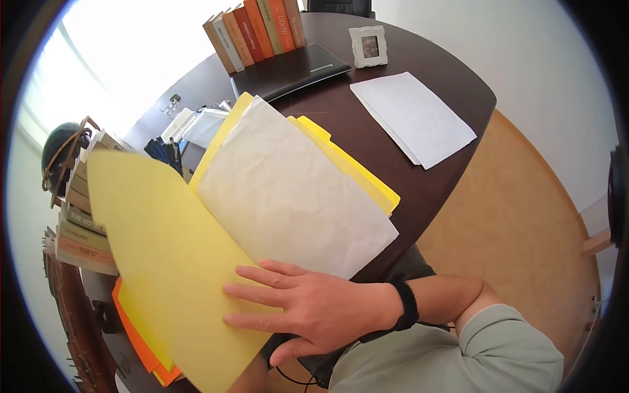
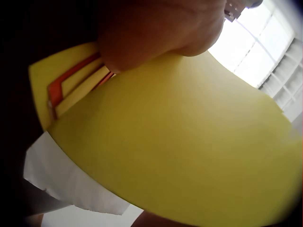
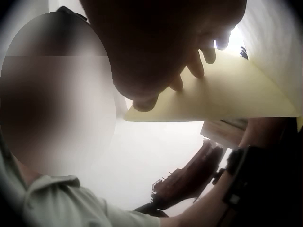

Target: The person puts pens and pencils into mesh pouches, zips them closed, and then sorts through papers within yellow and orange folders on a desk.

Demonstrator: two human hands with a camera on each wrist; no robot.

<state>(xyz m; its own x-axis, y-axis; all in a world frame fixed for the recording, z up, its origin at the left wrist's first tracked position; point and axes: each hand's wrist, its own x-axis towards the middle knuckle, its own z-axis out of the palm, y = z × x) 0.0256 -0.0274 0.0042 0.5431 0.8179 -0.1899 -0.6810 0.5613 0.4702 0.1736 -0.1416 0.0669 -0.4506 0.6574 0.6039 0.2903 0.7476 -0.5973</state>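
A yellow folder (image 1: 170,262) lies opened out, its near flap raised and bowed. Crinkled white paper (image 1: 295,190) covers its other side. The right hand (image 1: 308,311) rests on the flap with fingers spread and straight; in the right wrist view, the fingers of this hand (image 3: 189,61) touch the yellow flap (image 3: 227,94). Only a bit of the left forearm shows below the flap in the head view. In the left wrist view, the left hand (image 2: 165,35) is against the yellow folder (image 2: 175,132), its fingers hidden. More yellow folders (image 1: 360,173) lie under the paper.
White sheets (image 1: 419,118) lie on the dark table (image 1: 445,65). Farther back are a closed laptop (image 1: 295,72), upright books (image 1: 252,33) and a picture frame (image 1: 369,47). To the left are stacked books (image 1: 85,239), pens (image 1: 167,154) and orange folders (image 1: 134,331).
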